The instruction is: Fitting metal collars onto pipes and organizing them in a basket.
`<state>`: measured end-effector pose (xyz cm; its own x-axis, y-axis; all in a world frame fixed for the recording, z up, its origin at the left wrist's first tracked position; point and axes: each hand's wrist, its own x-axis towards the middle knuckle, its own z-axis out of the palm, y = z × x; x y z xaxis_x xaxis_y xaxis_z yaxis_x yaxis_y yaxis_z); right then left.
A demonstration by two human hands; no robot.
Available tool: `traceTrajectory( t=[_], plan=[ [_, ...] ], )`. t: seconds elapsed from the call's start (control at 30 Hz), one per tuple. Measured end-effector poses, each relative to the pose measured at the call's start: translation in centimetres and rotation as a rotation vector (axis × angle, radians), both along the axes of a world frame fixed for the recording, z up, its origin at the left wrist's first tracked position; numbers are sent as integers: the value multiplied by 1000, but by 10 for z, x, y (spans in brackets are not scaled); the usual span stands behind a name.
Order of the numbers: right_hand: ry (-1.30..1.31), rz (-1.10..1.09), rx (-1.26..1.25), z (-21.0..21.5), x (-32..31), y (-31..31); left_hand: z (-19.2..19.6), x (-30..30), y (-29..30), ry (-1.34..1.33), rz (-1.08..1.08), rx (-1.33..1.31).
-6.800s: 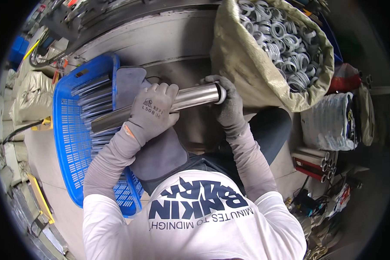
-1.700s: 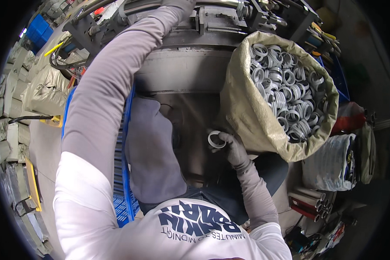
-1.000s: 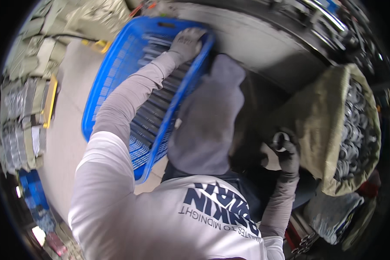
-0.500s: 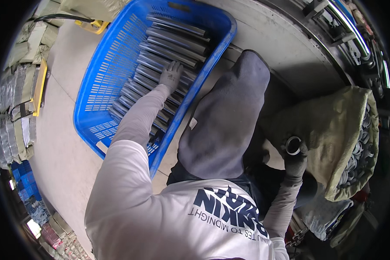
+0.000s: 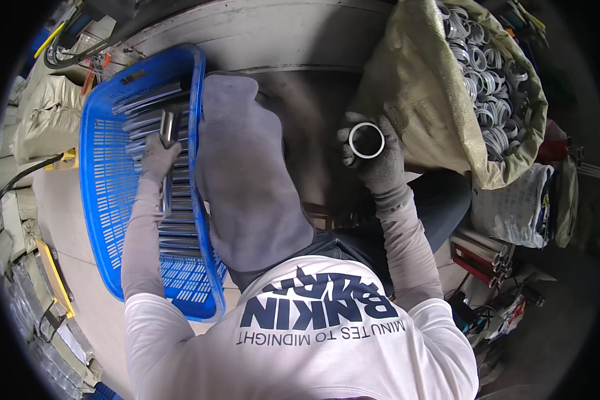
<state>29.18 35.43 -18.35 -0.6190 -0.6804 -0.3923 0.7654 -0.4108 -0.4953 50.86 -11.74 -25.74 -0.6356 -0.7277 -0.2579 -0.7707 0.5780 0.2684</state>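
Note:
My left hand, in a grey glove, grips a steel tube and holds it above the blue plastic basket, which has several more steel tubes lying in it. My right hand, also gloved, holds a white-rimmed ring in front of my body, next to the open sack. A grey cloth covers my lap between the two hands.
An olive sack full of grey-white rings stands open at the right. A round metal machine table curves across the top. Packed bags lie at the left, and boxes and a white woven bag at the right.
The view swung back toward my lap. My left hand took hold of one tube in the basket and lifted it. My right hand kept the ring and rose beside the sack.

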Motion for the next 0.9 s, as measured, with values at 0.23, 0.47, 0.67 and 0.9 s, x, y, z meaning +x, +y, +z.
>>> traceTrajectory(
  t=[0.23,0.47,0.67,0.9],
  plan=[
    [237,-105,153,16,15,-11,192,-67,187,524,-818,-189],
    [1486,-312,615,15,14,6,177,-114,275,211,-1015,-229],
    [1307,-320,574,21,16,10,176,-119,282,214,-1059,-234],
    [823,-317,631,27,39,-8,176,-117,286,200,-1114,-302]
  ],
)
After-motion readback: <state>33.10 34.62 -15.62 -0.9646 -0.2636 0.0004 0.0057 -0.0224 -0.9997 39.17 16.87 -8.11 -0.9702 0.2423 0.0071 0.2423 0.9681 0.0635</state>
